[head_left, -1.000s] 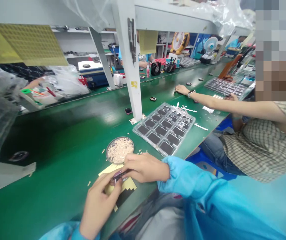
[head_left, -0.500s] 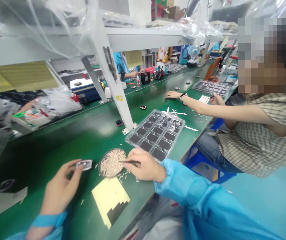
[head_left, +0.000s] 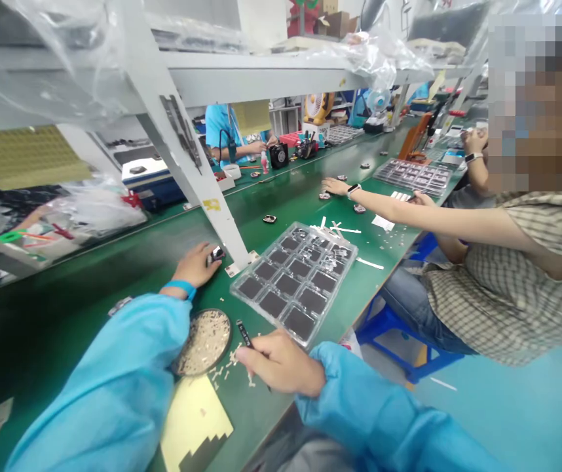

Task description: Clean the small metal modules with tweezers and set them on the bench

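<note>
My left hand (head_left: 196, 264) reaches over the green table beside the shelf post, its fingers closed on a small dark device (head_left: 215, 255). In my right hand (head_left: 281, 362) is a pair of black tweezers (head_left: 244, 333), held near the table's front edge. Between my arms sits a round dish (head_left: 207, 342) full of tiny pale pieces, some scattered beside it. A yellow sheet (head_left: 195, 416) lies in front of the dish, partly behind my left sleeve. The clear tray (head_left: 288, 284) with dark square compartments stands beyond my right hand.
The white shelf post (head_left: 192, 164) rises from the table behind the tray. At the right, a person in a checked shirt (head_left: 521, 262) stretches an arm over the table. White strips (head_left: 370, 263) lie beside the tray. Another small device (head_left: 270, 219) rests farther back.
My left hand has moved forward and right to the shelf post; the pale-rimmed device is no longer in its fingers. My right hand has drawn back from the dish, with the tweezers now tilted up.
</note>
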{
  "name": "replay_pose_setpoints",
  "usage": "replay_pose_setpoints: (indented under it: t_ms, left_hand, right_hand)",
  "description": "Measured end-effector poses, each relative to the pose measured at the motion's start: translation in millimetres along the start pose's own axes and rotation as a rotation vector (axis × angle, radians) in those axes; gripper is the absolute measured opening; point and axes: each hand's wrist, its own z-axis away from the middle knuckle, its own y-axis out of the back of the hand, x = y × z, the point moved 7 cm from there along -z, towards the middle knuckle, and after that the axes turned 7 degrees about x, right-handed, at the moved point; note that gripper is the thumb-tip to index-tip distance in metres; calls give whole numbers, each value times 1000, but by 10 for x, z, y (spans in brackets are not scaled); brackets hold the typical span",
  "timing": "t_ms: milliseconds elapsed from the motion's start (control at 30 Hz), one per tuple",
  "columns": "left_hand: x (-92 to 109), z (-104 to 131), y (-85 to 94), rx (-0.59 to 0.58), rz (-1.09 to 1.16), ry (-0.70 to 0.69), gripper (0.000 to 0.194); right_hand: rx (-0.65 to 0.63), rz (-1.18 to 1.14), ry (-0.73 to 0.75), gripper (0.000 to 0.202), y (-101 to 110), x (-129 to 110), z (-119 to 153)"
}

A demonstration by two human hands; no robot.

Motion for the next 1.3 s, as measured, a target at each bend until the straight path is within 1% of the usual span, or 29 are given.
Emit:
replay_pose_setpoints:
  t_ms: [67,133,200,233,333,400,467,533,600,667,733,800,833,900,1000,1033,1067,1100,1167,1233,1300]
  left_hand:
    - [57,-63,-55,-19,133,42,46]
    - [59,-41,-39,-33,266,85,48]
    - [23,79,25,-54,399,128,50]
    - [-4,178,69,-70,462,150,52]
    - [-81,609,212,-155,660,219,56]
    - [-113,969,293,-218,876,308,49]
    - [-109,1326,352,-260,1070,404,43]
    - [-60,1636,394,-287,1137,442,45]
    - [5,1874,434,-278,1109,417,45]
    - [41,2057,466,-238,1061,393,39]
    - [15,2214,469,-202,1016,414,31]
    - [-58,2347,454,-184,967,439,28]
    - [-99,2400,451,-172,938,429,26]
    - [-177,2474,484,-112,840,344,18]
    - [-260,2546,605,44,541,163,8]
    - [-277,2568,635,79,440,129,8]
    - [-288,2586,651,92,369,112,14]
    - [-289,2601,651,80,334,103,21]
    - [-247,2621,630,23,337,73,31]
    - [-164,2636,610,-34,341,18,31]
    - [-106,2651,596,-68,300,-9,25]
  right_hand:
    - [-5,-16,-38,52,4,31,4]
    - [0,-45,-49,49,7,40,0]
    - [12,-89,-73,45,3,58,-7]
    - [22,-121,-92,41,-1,70,-9]
    - [47,-207,-148,27,-25,100,1]
    - [25,-215,-163,22,-58,95,18]
    - [-13,-185,-154,18,-89,75,32]
    - [-32,-156,-135,17,-102,61,38]
    - [-27,-132,-107,18,-96,57,32]
    - [-12,-107,-74,19,-79,60,24]
    - [3,-89,-59,20,-62,69,20]
    - [14,-84,-73,20,-58,74,27]
    - [20,-84,-83,19,-66,67,34]
    - [17,-88,-78,17,-120,15,52]
    - [-47,-95,-10,13,-303,-121,69]
    - [-70,-92,11,12,-368,-156,67]
    - [-86,-84,23,11,-426,-176,60]
    - [-90,-73,25,11,-468,-181,48]
    - [-80,-50,5,12,-510,-153,18]
    - [-70,-44,-17,11,-513,-116,3]
    - [-82,-57,-19,12,-505,-105,15]
